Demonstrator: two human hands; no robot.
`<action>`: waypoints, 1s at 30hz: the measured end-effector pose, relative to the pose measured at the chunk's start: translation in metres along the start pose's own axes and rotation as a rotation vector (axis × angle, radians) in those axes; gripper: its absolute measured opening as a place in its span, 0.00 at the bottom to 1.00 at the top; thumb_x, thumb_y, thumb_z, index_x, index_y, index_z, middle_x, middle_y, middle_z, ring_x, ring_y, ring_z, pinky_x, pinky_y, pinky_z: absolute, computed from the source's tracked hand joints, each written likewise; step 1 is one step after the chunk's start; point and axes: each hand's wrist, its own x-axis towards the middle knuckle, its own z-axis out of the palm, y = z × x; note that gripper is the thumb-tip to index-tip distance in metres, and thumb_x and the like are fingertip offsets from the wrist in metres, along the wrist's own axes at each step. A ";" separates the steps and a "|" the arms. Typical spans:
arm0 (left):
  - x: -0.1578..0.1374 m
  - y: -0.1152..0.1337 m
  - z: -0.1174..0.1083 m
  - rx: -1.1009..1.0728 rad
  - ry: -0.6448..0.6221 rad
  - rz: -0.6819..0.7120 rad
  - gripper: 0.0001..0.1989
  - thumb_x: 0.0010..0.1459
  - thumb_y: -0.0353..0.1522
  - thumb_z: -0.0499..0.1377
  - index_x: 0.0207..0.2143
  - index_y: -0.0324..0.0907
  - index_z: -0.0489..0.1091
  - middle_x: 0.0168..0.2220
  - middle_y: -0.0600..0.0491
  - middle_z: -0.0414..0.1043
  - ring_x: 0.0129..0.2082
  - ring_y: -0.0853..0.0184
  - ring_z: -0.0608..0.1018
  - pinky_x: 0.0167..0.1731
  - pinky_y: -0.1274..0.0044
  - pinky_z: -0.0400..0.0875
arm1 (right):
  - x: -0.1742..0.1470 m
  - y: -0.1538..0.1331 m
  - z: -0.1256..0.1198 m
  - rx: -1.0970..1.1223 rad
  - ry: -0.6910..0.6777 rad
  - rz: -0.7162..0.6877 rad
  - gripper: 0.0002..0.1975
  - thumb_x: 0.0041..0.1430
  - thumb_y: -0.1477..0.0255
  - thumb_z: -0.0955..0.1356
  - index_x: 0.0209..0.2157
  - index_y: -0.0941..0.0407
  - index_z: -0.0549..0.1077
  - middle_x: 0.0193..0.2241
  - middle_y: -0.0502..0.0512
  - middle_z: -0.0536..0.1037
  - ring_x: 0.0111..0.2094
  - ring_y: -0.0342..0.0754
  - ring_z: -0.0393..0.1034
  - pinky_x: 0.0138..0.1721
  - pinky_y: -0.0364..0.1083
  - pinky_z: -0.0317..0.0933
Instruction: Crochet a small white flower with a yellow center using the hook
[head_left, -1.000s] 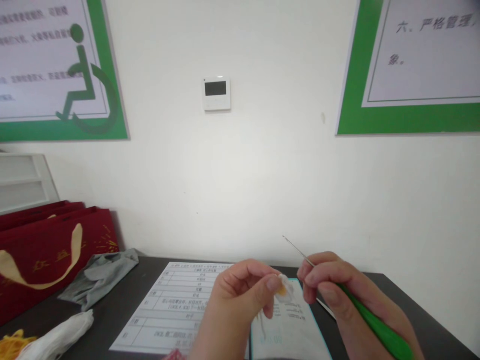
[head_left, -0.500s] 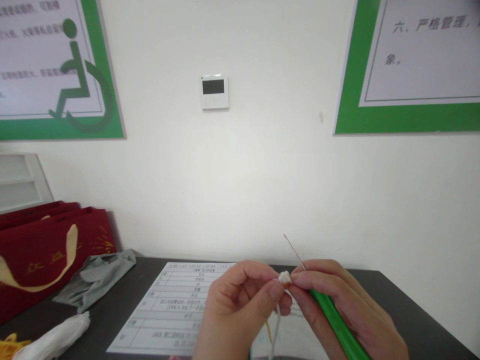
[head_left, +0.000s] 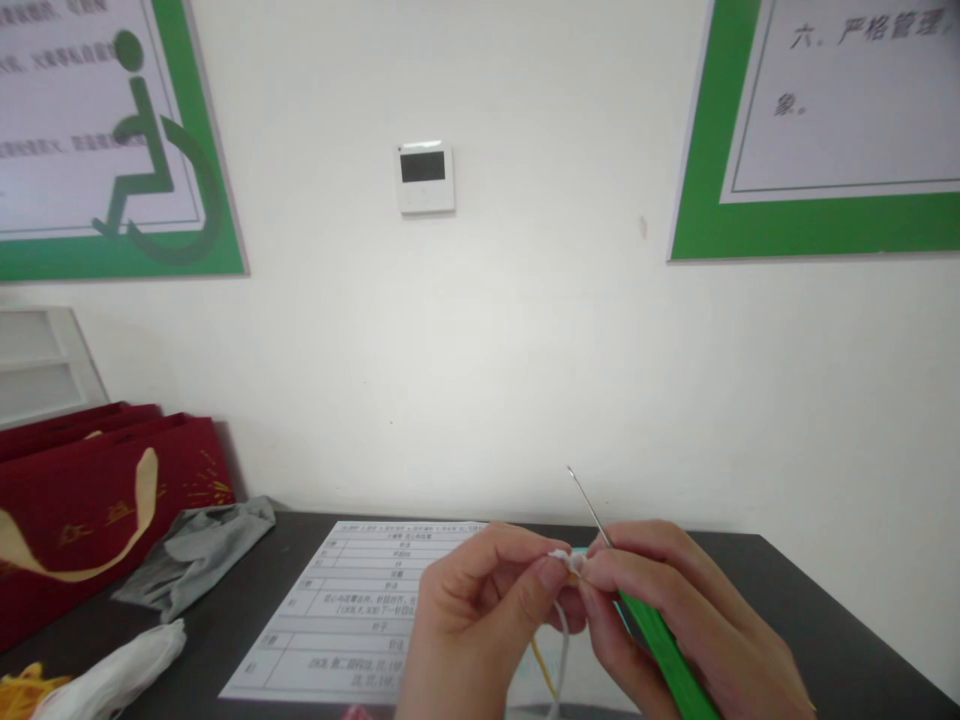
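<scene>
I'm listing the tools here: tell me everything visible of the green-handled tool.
The green-handled tool has a thin, metal-looking shaft, a tip too small to make out, and a thick handle, perhaps plastic. It slants up and leftward in the picture, tip free. The right hand holds it, fingers covering part; the picture's lower edge cuts off the handle's end.

White wall [head_left: 495, 330], brighter in the middle, small white panel [head_left: 425, 200] on it, green-bordered posters [head_left: 817, 228] either side, dark table [head_left: 787, 585] below
</scene>
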 end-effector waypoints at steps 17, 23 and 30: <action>0.003 0.007 0.000 0.109 0.037 -0.080 0.12 0.39 0.39 0.73 0.21 0.40 0.78 0.16 0.57 0.71 0.18 0.77 0.68 0.19 0.85 0.62 | 0.002 0.002 0.001 0.012 0.035 -0.013 0.09 0.57 0.81 0.66 0.38 0.55 0.69 0.30 0.53 0.75 0.28 0.43 0.73 0.30 0.41 0.69; 0.001 0.005 0.000 0.018 -0.017 -0.022 0.08 0.43 0.35 0.72 0.22 0.41 0.79 0.20 0.56 0.73 0.20 0.75 0.71 0.24 0.83 0.67 | -0.002 0.002 -0.001 -0.003 -0.002 -0.101 0.12 0.56 0.83 0.68 0.40 0.56 0.70 0.30 0.55 0.76 0.28 0.46 0.71 0.28 0.45 0.70; 0.001 0.005 -0.002 -0.017 -0.057 -0.082 0.07 0.44 0.34 0.71 0.23 0.41 0.79 0.19 0.56 0.73 0.21 0.74 0.71 0.26 0.81 0.65 | -0.002 -0.002 -0.003 -0.037 0.060 -0.109 0.11 0.57 0.82 0.67 0.41 0.55 0.71 0.28 0.54 0.78 0.24 0.46 0.72 0.25 0.46 0.69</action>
